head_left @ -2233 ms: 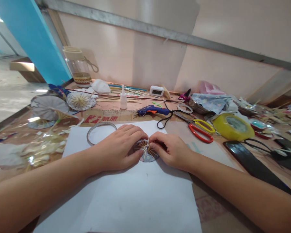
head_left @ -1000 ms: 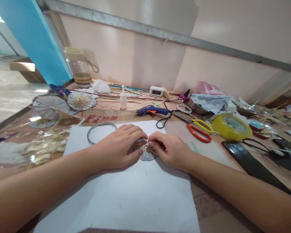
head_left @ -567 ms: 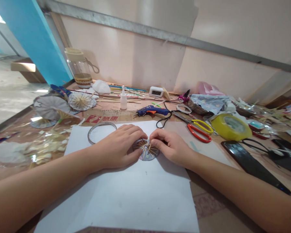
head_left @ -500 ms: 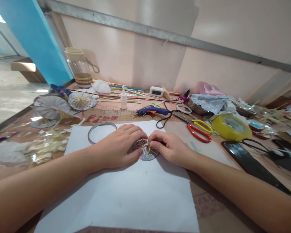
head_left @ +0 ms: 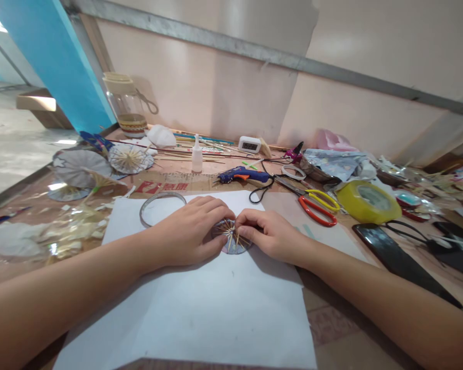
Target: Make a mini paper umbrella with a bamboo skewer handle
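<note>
A small round patterned disc with thin wooden ribs spreading from its centre lies on white paper. My left hand rests over the disc's left edge, fingers and thumb curved around it. From the right, my right hand pinches one of the thin ribs near the disc's centre between thumb and forefinger. The far rim of the disc is partly hidden behind the fingers. A grey ring lies on the paper beside my left forearm.
Behind the paper are a blue glue gun, a small bottle and scissors. Yellow tape and a black phone lie right. Finished-looking paper umbrellas and a jar stand left. A hand shows at the far right edge.
My hands hold nearly the same pose on the disc, with only a tiny shift of my right fingers. A person's hand has appeared at the far right edge.
</note>
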Motion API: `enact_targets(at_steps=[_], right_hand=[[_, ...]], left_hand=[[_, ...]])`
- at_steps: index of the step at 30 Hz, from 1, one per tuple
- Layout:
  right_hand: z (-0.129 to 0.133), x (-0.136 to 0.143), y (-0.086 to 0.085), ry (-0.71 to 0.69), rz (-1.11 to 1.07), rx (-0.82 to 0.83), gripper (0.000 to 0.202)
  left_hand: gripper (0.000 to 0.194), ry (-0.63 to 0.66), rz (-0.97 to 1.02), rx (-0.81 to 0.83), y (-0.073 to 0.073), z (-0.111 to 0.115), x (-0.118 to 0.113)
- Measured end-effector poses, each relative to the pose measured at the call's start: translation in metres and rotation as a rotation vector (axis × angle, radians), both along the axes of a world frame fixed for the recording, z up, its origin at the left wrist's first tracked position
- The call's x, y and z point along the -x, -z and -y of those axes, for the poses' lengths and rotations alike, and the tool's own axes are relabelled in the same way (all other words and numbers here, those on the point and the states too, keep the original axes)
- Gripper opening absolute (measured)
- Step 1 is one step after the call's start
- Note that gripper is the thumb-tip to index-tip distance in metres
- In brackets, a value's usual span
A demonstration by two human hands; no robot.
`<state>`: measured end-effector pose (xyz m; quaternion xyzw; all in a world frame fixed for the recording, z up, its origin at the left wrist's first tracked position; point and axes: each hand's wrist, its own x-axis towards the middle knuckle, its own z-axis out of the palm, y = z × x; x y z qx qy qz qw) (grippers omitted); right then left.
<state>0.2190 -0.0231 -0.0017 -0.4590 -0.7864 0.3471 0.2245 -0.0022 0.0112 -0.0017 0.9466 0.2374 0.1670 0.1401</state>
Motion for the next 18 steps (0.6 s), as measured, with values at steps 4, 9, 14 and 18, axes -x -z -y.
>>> enact_targets(at_steps=[4, 9, 14, 18], right_hand=[[0.0001, 0.0004, 0.0009, 0.005, 0.013, -0.004, 0.011], [-0.0002, -0.0002, 0.0008, 0.001, 0.025, -0.002, 0.011], [-0.0011, -0.0005, -0.0013, -0.02, 0.047, 0.008, 0.012], [-0.0006, -0.0006, -0.0027, -0.03, 0.059, 0.018, 0.012]], left_hand=[[0.027, 0.001, 0.004, -0.002, 0.0005, 0.0003, 0.0003], [0.028, -0.002, -0.001, -0.001, 0.0007, 0.0002, 0.0004], [0.029, 0.001, -0.002, -0.001, 0.0006, -0.0004, 0.0001], [0.031, 0.003, -0.006, -0.002, 0.0008, -0.0003, 0.0004]])
